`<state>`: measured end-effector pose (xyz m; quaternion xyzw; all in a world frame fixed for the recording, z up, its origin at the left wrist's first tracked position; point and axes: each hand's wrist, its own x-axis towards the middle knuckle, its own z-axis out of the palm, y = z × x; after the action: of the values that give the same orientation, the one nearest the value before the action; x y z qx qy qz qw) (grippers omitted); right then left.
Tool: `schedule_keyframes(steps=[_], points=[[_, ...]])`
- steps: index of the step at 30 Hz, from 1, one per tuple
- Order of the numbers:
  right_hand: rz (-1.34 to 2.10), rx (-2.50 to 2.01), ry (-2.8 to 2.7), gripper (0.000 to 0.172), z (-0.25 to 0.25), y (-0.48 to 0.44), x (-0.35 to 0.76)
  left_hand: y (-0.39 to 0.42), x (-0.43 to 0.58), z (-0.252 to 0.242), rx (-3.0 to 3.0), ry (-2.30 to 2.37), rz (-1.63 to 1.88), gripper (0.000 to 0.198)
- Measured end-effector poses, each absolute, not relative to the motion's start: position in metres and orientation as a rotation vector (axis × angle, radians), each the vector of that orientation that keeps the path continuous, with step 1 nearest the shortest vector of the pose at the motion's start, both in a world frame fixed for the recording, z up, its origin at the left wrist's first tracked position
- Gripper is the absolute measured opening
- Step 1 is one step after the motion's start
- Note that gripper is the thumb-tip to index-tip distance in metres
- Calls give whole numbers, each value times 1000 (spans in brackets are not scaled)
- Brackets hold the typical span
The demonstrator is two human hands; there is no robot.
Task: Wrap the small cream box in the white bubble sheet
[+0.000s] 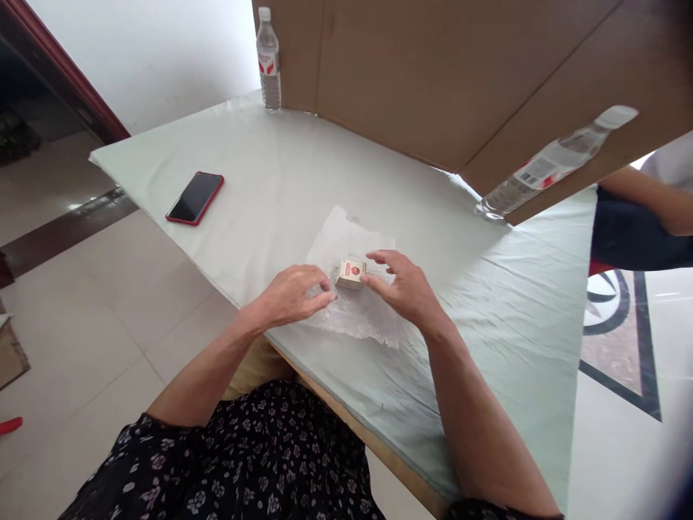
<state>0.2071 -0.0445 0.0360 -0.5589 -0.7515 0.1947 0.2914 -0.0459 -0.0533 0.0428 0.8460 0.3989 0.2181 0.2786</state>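
A small tan box (pixel 350 274) with a red label sits on a crinkled clear plastic sheet (pixel 354 238) on the pale green table (pixel 271 180). My left hand (pixel 295 295) rests just left of the box, fingers curled, its fingertips pinching the plastic beside the box. My right hand (pixel 403 285) is just right of the box, fingers spread and slightly bent, the index fingertip touching the box's right side.
A red-cased phone (pixel 195 197) lies at the table's left. One water bottle (pixel 268 59) stands at the far edge, another (pixel 552 162) leans against a cardboard screen (pixel 460 72). Another person's arm (pixel 644 195) shows at the right.
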Motion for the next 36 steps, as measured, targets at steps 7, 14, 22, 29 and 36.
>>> schedule_keyframes(steps=[7,14,22,29,36], points=[[399,-1469,-2169,39,17,-40,191,-47,-27,17,2454,1270,396,60],[362,-1428,-2134,35,9,-53,188,-50,-29,14,2434,1281,373,64],[371,-1438,-2148,37,11,-52,184,-50,-30,17,2414,1272,374,64],[416,-1496,-2209,38,15,-49,182,-50,-32,15,2415,1209,457,62],[170,-1339,-2179,47,38,-101,204,-76,-62,20,2556,1056,602,62]])
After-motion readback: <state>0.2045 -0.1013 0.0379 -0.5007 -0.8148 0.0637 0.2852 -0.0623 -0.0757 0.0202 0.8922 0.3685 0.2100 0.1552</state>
